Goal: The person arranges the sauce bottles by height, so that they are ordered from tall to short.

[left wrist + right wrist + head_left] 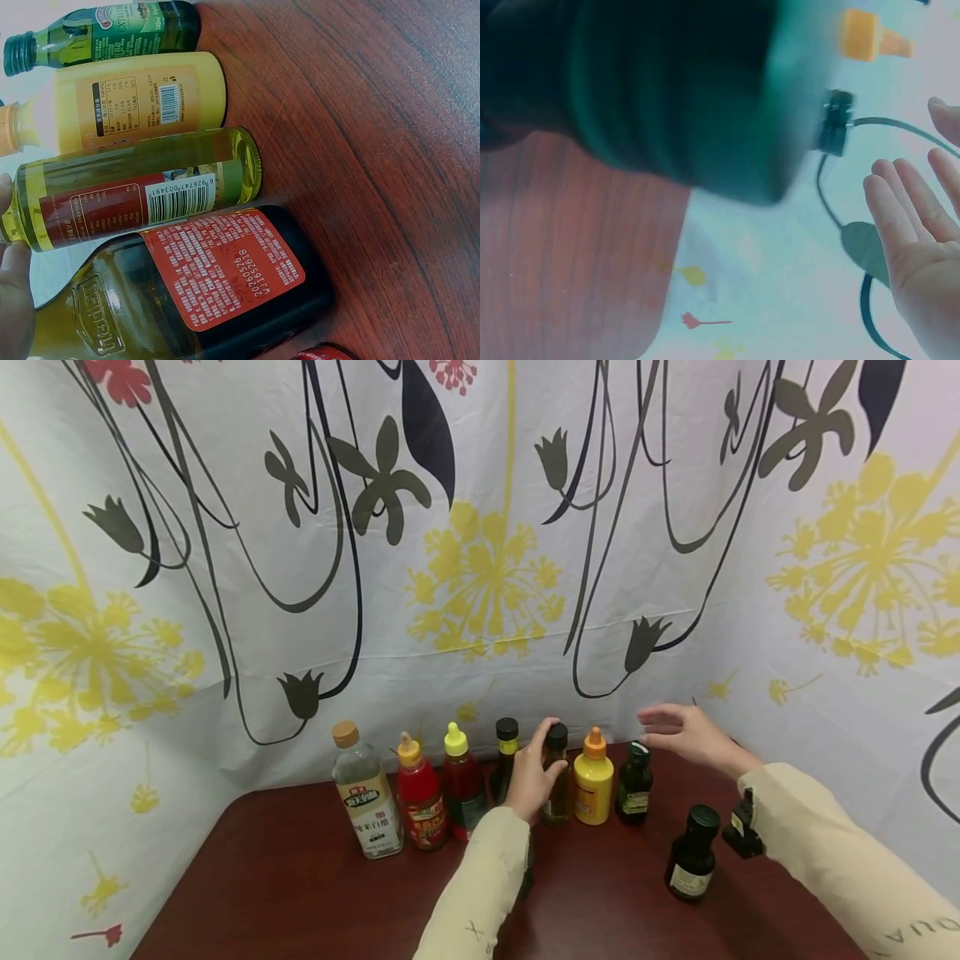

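My left hand [528, 781] holds the neck of a clear bottle of yellow-green oil [139, 199] with a black cap, thumb and fingers on either side. This bottle stands upright in a row on the table. Beside it are a yellow squeeze bottle [594, 787] with an orange nozzle and a dark bottle with a red label [225, 270], partly behind my hand in the head view. My right hand [686, 735] is raised above the table, fingers extended and holding nothing, near the cap of a small green olive oil bottle [634, 797].
Further left in the row stand a white vinegar bottle [369, 806], a red sauce bottle [422, 802] and a dark red bottle [462, 789] with a yellow tip. A dark sauce bottle [692, 860] stands nearer at the right. Behind the table [300, 893] hangs a patterned curtain [480, 685].
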`<state>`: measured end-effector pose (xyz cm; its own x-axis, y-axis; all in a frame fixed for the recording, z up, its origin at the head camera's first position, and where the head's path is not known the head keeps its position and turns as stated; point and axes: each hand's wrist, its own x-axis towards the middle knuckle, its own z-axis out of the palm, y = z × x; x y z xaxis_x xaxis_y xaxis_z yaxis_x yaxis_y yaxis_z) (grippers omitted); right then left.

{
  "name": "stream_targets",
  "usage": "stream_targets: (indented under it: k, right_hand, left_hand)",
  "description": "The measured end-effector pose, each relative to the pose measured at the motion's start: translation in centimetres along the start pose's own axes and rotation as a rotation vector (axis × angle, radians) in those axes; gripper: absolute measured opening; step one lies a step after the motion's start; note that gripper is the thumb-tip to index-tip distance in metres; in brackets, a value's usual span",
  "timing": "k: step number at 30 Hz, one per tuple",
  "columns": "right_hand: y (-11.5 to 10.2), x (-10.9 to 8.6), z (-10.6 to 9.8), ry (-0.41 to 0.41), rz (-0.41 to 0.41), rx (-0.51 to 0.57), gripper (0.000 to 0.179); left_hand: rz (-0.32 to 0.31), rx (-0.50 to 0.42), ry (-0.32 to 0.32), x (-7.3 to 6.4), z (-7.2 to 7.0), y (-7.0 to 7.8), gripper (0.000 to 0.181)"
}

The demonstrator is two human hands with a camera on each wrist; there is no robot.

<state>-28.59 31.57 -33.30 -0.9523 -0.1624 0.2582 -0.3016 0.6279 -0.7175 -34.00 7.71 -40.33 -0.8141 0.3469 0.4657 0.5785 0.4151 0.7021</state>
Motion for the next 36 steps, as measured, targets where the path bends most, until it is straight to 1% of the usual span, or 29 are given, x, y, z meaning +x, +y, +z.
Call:
stream_targets:
  k: [3,10,16,20,23,28,31,34,36]
  right_hand:
    - [-0.5,-0.2,-0.2,0.012,-0.025,0.019,0.043]
    - [-1.9,-1.2,-0.6,0.032,-0.052,0.047,0.041]
    - [-2.2,-2.5,-0.8,0.056,-0.088,0.081,0.038]
    - [-1.9,-3.6,-1.0,0.063,-0.107,0.110,0.035]
    - [-1.4,-4.7,-0.9,0.071,-0.108,0.137,0.034]
    - [-0.3,-6.6,-0.6,0.080,-0.074,0.151,0.031]
    - [0.5,-7.6,-0.5,0.069,-0.064,0.186,0.029]
    - [1.1,-8.5,-0.5,0.053,-0.036,0.220,0.028]
    - [1.5,-9.0,-0.6,0.043,-0.016,0.216,0.030]
  left_hand:
    - [-0.004,0.001,0.000,0.0,0.0,0.0,0.067]
    - [0.006,0.009,0.007,0.0,-0.1,0.0,0.066]
    - [0.000,0.004,0.001,0.0,-0.3,0.1,0.066]
    - [-0.004,-0.012,0.000,-0.2,-0.4,0.2,0.066]
    - [0.007,-0.022,0.000,-0.3,-0.4,0.2,0.066]
    - [0.020,-0.029,0.008,-0.4,-0.2,0.1,0.065]
    - [0.019,-0.034,0.006,-0.4,-0.2,0.0,0.065]
    - [0.017,-0.035,0.001,-0.4,-0.2,0.0,0.064]
    - [0.017,-0.036,-0.001,-0.3,-0.2,-0.1,0.065]
